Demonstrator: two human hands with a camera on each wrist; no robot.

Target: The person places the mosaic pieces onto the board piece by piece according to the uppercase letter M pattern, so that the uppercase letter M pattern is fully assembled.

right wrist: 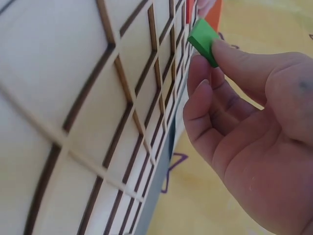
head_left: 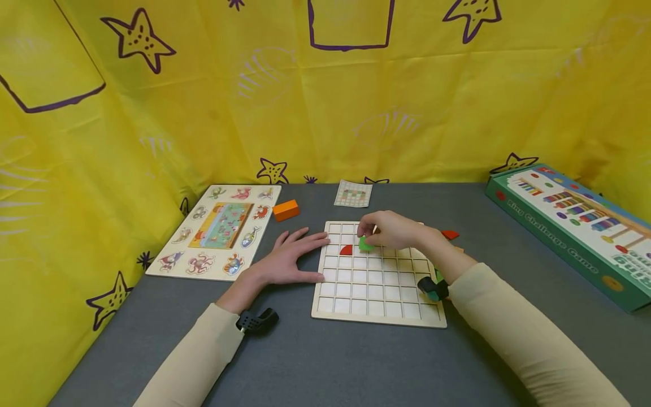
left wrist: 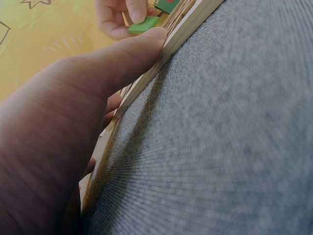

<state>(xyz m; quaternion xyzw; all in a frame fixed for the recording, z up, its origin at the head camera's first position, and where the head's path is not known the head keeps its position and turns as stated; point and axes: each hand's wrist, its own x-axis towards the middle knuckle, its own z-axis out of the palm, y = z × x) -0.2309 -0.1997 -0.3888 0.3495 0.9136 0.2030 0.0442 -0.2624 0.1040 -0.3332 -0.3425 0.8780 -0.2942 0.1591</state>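
A pale wooden grid board (head_left: 330, 308) with square cells lies in front of the person. The left hand (head_left: 290, 260) rests at its left edge, fingers spread and fairly straight; in the left wrist view its thumb (left wrist: 132, 51) lies against the board's rim. Over the upper part of the grid, the right hand (head_left: 391, 230) pinches a green block (right wrist: 204, 40) between thumb and fingers, close above the cells. A red quarter-round piece (head_left: 346, 250) sits in a cell just left of the green block.
An orange block (head_left: 286, 210) stands beside a sea-animal puzzle board (head_left: 203, 198) on the left. A patterned card (head_left: 353, 194) lies behind the grid. Red pieces (head_left: 450, 234) and others lie partly hidden under the right forearm. A green game box (head_left: 569, 237) lies at right.
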